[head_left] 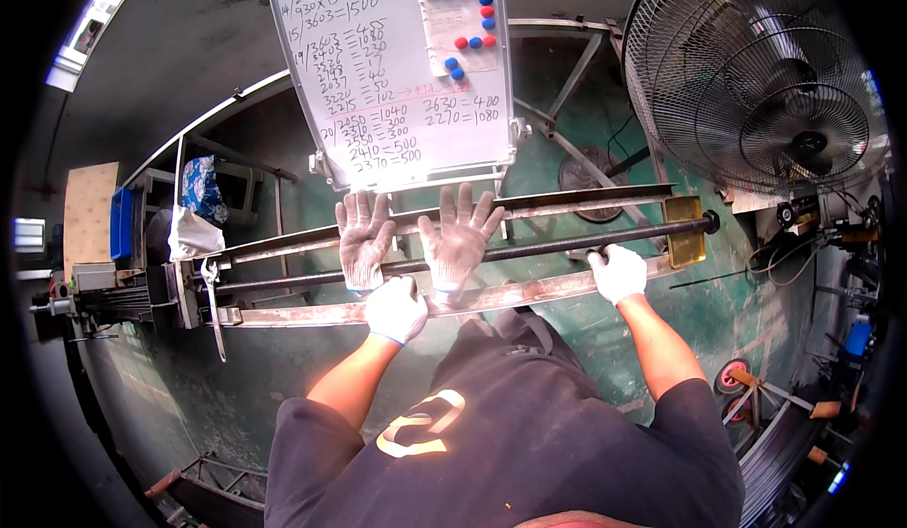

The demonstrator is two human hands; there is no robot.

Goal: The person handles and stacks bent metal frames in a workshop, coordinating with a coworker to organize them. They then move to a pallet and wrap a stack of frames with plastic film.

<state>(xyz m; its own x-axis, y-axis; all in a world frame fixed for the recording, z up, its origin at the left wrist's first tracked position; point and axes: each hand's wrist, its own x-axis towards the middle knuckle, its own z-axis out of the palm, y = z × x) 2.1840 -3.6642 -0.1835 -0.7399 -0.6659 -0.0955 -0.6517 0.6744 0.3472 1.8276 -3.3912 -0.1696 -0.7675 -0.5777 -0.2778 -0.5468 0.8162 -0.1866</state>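
Note:
My left hand (397, 309), in a white work glove, is closed over the near flat metal rail (510, 296). Further right, my right hand (619, 275), gloved the same way, is curled over that rail too. Two soiled grey gloves, a left one (363, 243) and a right one (457, 237), lie spread with fingers pointing away, across the long black rod (567, 241) and the rails. An adjustable wrench (215, 306) lies across the rail's left end. At the right end a yellow block (684, 230) sits around the rod.
A whiteboard (402, 141) with handwriting and round magnets stands behind the rails. At the right is a large black fan (756, 75). A blue bin (121, 224) and a white cloth (194, 235) are at the left. Wheels (731, 377) and long stock lie at lower right.

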